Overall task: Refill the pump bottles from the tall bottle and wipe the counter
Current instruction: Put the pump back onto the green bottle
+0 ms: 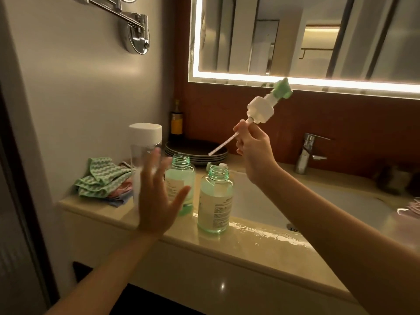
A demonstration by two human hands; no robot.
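Two uncapped clear pump bottles stand on the beige counter (238, 253): the rear bottle (180, 178) and the front bottle (214, 198), both holding pale green liquid. My right hand (254, 146) pinches the tube of a white and green pump head (263, 108), held tilted in the air above the bottles, its tube pointing down-left. Another small cap (216, 165) lies behind the front bottle. My left hand (159, 196) hovers with spread fingers, blurred, in front of the tall clear bottle (145, 155) with a white cap. Folded cloths (102, 178) lie at the counter's left end.
A stack of dark plates (195, 151) and a dark bottle with a yellow label (176, 119) stand at the back. The sink basin (318, 201) and chrome tap (309, 153) are to the right. Water shines on the counter's front edge. A lit mirror (295, 37) hangs above.
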